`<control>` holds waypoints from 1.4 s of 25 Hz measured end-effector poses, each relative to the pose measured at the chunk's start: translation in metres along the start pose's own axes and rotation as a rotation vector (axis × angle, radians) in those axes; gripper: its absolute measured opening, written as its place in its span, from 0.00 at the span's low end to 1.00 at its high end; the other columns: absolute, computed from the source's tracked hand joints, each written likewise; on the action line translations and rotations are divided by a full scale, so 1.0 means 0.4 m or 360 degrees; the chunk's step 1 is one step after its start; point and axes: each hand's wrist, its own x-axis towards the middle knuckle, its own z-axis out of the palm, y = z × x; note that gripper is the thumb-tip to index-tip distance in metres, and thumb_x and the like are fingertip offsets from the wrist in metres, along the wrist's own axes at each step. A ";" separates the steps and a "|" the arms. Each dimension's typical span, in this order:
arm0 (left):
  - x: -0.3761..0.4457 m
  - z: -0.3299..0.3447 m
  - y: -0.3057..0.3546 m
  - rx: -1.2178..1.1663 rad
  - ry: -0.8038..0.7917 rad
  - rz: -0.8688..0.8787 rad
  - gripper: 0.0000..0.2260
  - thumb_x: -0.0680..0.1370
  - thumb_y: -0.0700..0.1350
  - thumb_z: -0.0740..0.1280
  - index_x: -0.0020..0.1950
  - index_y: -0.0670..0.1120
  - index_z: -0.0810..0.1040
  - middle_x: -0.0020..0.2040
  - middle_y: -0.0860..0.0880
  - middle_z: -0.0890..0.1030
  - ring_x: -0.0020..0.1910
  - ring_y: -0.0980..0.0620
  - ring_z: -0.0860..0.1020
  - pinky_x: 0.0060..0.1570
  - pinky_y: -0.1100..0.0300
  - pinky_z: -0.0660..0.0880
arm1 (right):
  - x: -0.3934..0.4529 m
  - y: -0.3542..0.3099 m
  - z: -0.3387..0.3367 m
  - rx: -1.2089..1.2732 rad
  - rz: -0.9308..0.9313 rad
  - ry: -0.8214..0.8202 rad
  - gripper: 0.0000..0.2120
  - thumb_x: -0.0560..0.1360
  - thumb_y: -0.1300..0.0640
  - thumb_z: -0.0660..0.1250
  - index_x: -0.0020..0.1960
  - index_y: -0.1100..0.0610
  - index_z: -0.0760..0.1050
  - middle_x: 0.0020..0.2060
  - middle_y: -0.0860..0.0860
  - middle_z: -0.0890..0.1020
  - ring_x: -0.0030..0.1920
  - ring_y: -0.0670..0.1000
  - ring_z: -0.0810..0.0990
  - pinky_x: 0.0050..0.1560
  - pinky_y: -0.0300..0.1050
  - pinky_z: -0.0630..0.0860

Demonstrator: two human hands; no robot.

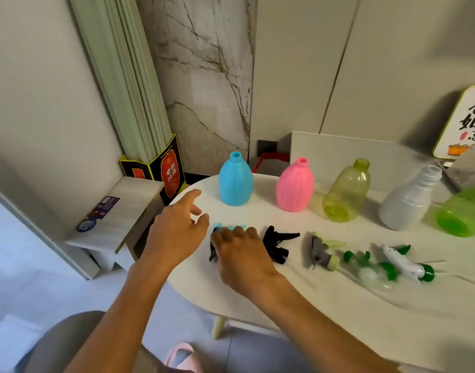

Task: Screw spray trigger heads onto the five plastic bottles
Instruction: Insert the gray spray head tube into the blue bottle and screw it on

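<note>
Uncapped bottles stand in a row on the white table (pixel 325 300): blue bottle (pixel 235 183), pink bottle (pixel 295 186), yellow-green bottle (pixel 346 195), white bottle (pixel 408 201) and a bright green bottle (pixel 465 215) at the right edge. Trigger heads lie in front: a turquoise-and-black head (pixel 231 228), a black head (pixel 278 242), a grey and pale-green head (pixel 324 250), a clear head with green parts (pixel 365 265), a white-green head (pixel 407 262). My right hand (pixel 241 254) covers the turquoise head, fingers curled over it. My left hand (pixel 177 230) hovers open beside it.
A low wooden stool (pixel 118 219) with cards on it stands left of the table. A black and red box (pixel 166 170) sits behind it by the curtain. A framed calligraphy sign (pixel 465 122) leans at the back right. A pink slipper (pixel 182 356) is on the floor below.
</note>
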 end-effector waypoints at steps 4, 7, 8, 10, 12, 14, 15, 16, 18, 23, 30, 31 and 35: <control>0.022 -0.006 -0.014 -0.0083 0.0176 -0.0057 0.23 0.79 0.52 0.67 0.72 0.52 0.68 0.61 0.50 0.81 0.54 0.51 0.80 0.53 0.50 0.78 | 0.026 -0.014 0.028 -0.0032 0.0137 -0.0024 0.26 0.77 0.59 0.65 0.73 0.61 0.63 0.65 0.60 0.76 0.64 0.63 0.73 0.67 0.60 0.63; 0.054 -0.001 0.003 -0.0037 0.0292 0.0027 0.22 0.78 0.51 0.68 0.71 0.51 0.70 0.61 0.50 0.81 0.54 0.50 0.80 0.52 0.51 0.78 | 0.028 -0.002 0.035 -0.0002 0.0218 -0.0029 0.25 0.78 0.59 0.63 0.73 0.60 0.64 0.63 0.59 0.78 0.63 0.62 0.73 0.65 0.58 0.65; 0.068 0.003 0.014 -0.0047 0.0333 0.0062 0.22 0.78 0.51 0.68 0.71 0.51 0.71 0.60 0.50 0.81 0.55 0.50 0.80 0.52 0.50 0.78 | 0.024 0.008 0.028 0.0080 0.0229 0.0037 0.23 0.78 0.58 0.64 0.72 0.59 0.66 0.61 0.58 0.79 0.62 0.61 0.73 0.63 0.56 0.66; 0.106 0.015 0.031 -0.0071 0.0363 0.0093 0.23 0.76 0.51 0.71 0.70 0.51 0.71 0.60 0.49 0.82 0.56 0.49 0.80 0.54 0.47 0.79 | 0.017 0.032 -0.004 0.0683 0.0320 0.0265 0.17 0.78 0.54 0.67 0.66 0.53 0.73 0.56 0.54 0.82 0.58 0.55 0.75 0.57 0.50 0.70; 0.158 0.036 0.031 -0.0163 0.0329 0.0007 0.28 0.73 0.50 0.74 0.71 0.51 0.70 0.62 0.48 0.80 0.59 0.47 0.79 0.57 0.45 0.77 | 0.006 0.082 -0.068 0.1769 0.0494 0.0383 0.12 0.76 0.55 0.72 0.58 0.49 0.76 0.52 0.50 0.84 0.54 0.49 0.80 0.51 0.43 0.75; 0.208 0.066 0.028 -0.0450 0.0207 -0.0111 0.35 0.70 0.48 0.78 0.74 0.52 0.66 0.67 0.48 0.76 0.63 0.47 0.75 0.61 0.46 0.75 | -0.022 0.158 -0.120 0.2529 0.0638 0.0603 0.12 0.75 0.61 0.72 0.56 0.49 0.77 0.47 0.49 0.86 0.49 0.45 0.84 0.46 0.36 0.77; 0.229 0.083 0.028 -0.0667 0.0147 -0.0161 0.38 0.70 0.47 0.79 0.75 0.53 0.64 0.69 0.48 0.74 0.65 0.47 0.73 0.62 0.47 0.73 | -0.042 0.197 -0.138 0.2741 0.0700 0.0702 0.12 0.76 0.63 0.71 0.56 0.51 0.77 0.46 0.48 0.87 0.47 0.44 0.84 0.45 0.35 0.77; 0.247 0.100 0.033 -0.0860 0.0105 -0.0203 0.40 0.69 0.46 0.79 0.76 0.54 0.62 0.70 0.48 0.72 0.67 0.48 0.72 0.62 0.50 0.72 | -0.066 0.238 -0.152 0.2879 0.0765 0.0787 0.12 0.75 0.63 0.71 0.56 0.53 0.77 0.46 0.48 0.87 0.47 0.45 0.84 0.46 0.38 0.76; 0.280 0.137 0.040 -0.0945 0.0047 -0.0215 0.42 0.68 0.44 0.80 0.76 0.55 0.61 0.72 0.47 0.70 0.68 0.48 0.70 0.59 0.53 0.71 | -0.114 0.309 -0.167 0.3095 0.0882 0.0892 0.13 0.72 0.58 0.71 0.56 0.53 0.78 0.49 0.51 0.85 0.50 0.50 0.81 0.52 0.47 0.72; 0.301 0.233 0.059 -0.0666 0.0001 -0.0163 0.44 0.63 0.47 0.83 0.74 0.50 0.64 0.67 0.47 0.72 0.65 0.45 0.72 0.58 0.45 0.77 | -0.220 0.419 -0.163 0.3327 0.1004 0.0914 0.16 0.71 0.60 0.69 0.58 0.52 0.77 0.54 0.53 0.84 0.48 0.50 0.83 0.55 0.52 0.72; 0.302 0.258 0.073 -0.0818 0.0109 -0.0301 0.42 0.63 0.46 0.83 0.71 0.52 0.64 0.61 0.50 0.73 0.60 0.46 0.74 0.56 0.42 0.78 | -0.302 0.464 -0.115 0.3360 0.1054 0.0935 0.27 0.67 0.62 0.70 0.66 0.57 0.77 0.54 0.55 0.85 0.50 0.54 0.85 0.49 0.49 0.81; 0.297 0.248 0.084 -0.0755 0.0111 -0.0229 0.42 0.62 0.46 0.83 0.70 0.52 0.64 0.61 0.50 0.72 0.59 0.47 0.74 0.56 0.43 0.78 | -0.307 0.470 -0.118 0.3338 0.1038 0.0965 0.25 0.67 0.62 0.71 0.64 0.57 0.78 0.54 0.55 0.85 0.51 0.54 0.85 0.47 0.47 0.82; 0.240 0.180 0.141 -0.0180 0.0266 0.0322 0.43 0.59 0.47 0.83 0.70 0.54 0.67 0.63 0.47 0.70 0.56 0.50 0.69 0.50 0.53 0.74 | -0.318 0.503 -0.145 0.3286 0.1025 0.1217 0.23 0.67 0.65 0.70 0.61 0.56 0.79 0.54 0.55 0.86 0.54 0.56 0.85 0.49 0.45 0.83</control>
